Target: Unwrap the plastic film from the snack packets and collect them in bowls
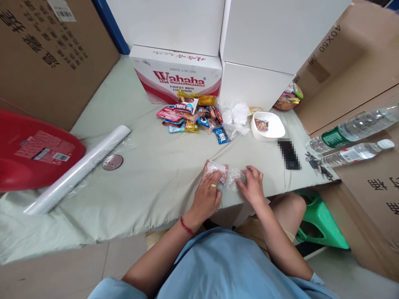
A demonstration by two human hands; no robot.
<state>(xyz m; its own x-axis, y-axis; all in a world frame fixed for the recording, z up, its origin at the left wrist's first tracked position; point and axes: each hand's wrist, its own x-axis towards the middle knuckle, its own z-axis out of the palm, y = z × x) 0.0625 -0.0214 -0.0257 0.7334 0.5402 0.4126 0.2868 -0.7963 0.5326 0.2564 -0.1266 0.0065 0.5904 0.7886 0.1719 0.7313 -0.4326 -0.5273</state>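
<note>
A small reddish-brown snack packet (pixel 225 169) lies near the table's front edge, with crinkled clear plastic (pixel 234 179) over it and spread to its right. My left hand (pixel 208 192), with a ring and a red bracelet, holds the packet down, its fingers bent over the near side. At the right end of the plastic, my right hand (pixel 253 185) rests with thumb and forefinger apart, touching the film's edge. What lies under the left fingers is hidden. Beyond the hands sits a pile of wrapped snacks (pixel 190 112).
A white bowl (pixel 268 132) holds one packet, beside clear plastic bags (pixel 235 114). A phone (pixel 289 154), keys (pixel 318 166) and bottles (pixel 346 133) are at right. Leftward lie a plastic roll (pixel 77 170), a round disc (pixel 112 162) and a red jug (pixel 37 151). A Wahaha box (pixel 177 77) stands behind.
</note>
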